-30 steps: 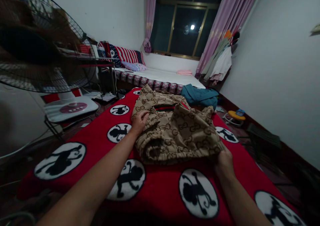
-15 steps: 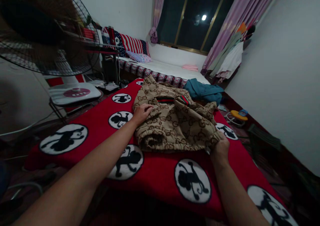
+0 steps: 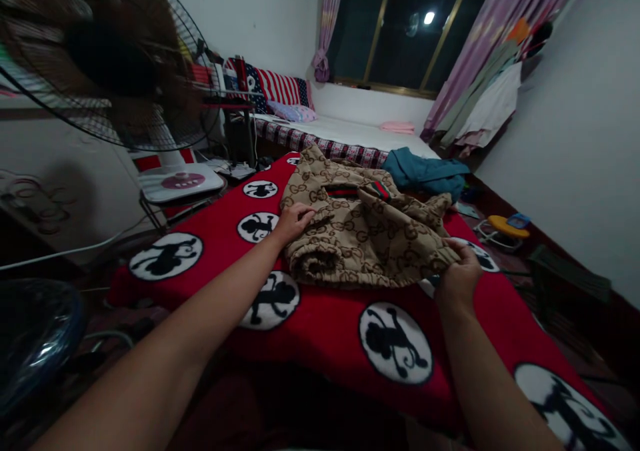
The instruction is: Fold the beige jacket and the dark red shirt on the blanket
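Note:
A tan patterned garment (image 3: 370, 228) with a green-and-red stripe lies bunched on a red blanket (image 3: 325, 331) printed with dark figures in white ovals. My left hand (image 3: 295, 223) rests on the garment's left side, its fingers bent over the cloth near a rolled cuff. At the garment's right edge, my right hand (image 3: 459, 270) pinches the fabric between thumb and fingers. Behind the garment lies a teal cloth (image 3: 425, 173).
A large fan (image 3: 110, 58) stands at the left, near a small stand (image 3: 183, 181). Beyond the blanket is a bed (image 3: 350, 133) with pillows. A yellow stool (image 3: 507, 226) is at the right, below hanging clothes (image 3: 493, 104).
The view has shifted, so the room appears farther right. My right hand has drawn the garment's right edge slightly outward and up. My left hand stays on the cloth.

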A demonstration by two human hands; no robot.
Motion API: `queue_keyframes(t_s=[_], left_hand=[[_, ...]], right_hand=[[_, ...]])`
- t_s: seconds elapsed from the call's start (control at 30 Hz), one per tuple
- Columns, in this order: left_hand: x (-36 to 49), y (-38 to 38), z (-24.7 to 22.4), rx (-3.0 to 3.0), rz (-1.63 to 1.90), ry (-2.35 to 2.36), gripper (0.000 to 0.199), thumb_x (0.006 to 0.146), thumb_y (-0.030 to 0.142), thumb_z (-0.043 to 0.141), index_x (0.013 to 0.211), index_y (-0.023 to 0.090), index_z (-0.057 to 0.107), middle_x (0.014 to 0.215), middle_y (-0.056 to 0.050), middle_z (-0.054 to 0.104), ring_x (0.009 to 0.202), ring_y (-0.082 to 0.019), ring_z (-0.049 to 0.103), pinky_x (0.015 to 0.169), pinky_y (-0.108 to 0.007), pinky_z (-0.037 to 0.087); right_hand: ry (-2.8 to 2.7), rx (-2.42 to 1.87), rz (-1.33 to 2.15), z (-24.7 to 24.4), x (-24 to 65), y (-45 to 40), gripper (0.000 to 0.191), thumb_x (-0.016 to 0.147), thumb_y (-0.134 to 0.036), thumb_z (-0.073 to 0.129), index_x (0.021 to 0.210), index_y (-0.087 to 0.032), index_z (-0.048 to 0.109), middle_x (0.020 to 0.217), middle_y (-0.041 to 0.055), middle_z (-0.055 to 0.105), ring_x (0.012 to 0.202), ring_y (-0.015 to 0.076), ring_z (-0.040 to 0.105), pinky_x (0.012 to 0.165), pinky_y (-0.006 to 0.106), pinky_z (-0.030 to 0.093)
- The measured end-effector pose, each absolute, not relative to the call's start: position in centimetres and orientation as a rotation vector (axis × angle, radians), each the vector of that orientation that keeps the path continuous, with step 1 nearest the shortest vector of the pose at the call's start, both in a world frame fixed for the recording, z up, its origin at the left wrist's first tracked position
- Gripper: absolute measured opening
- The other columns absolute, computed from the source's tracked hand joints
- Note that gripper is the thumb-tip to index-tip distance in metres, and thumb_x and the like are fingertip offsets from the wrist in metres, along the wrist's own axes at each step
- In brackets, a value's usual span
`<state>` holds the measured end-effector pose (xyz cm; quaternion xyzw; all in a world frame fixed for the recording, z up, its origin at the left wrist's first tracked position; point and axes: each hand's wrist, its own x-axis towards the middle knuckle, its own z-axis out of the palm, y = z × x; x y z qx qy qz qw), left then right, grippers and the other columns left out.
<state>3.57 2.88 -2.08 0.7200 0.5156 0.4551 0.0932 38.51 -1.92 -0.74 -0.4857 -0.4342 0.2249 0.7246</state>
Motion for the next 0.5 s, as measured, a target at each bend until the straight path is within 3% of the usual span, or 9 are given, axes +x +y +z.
queue_keyframes(t_s=[0.33,0.5], left_hand=[[3.5,3.1,-2.4,2.154,1.313,1.452,0.026,0.087,0.031,0.050,0.094,0.017,0.071,0.101,-0.008,0.070,0.101,-0.022,0.063,0.093,-0.035,0.047],[3.3,3.0,-2.5,2.202,1.257,1.390,0.025,0.088,0.031,0.051,0.098,0.018,0.069,0.105,-0.007,0.068,0.105,-0.022,0.060,0.096,-0.039,0.044]], right_hand=[[-1.017,-1.155,0.708,-0.8,37.8,-3.2,0.031,0.055,-0.029,0.067,0.085,-0.021,0.066,0.072,-0.0028,0.064,0.060,0.0100,0.059,0.053,0.020,0.048],[-0.965,-1.276,0.765,-0.2,37.8,-3.5,0.035,0.055,-0.032,0.072,0.088,-0.022,0.066,0.073,-0.0006,0.067,0.061,0.0142,0.063,0.052,0.024,0.051]])
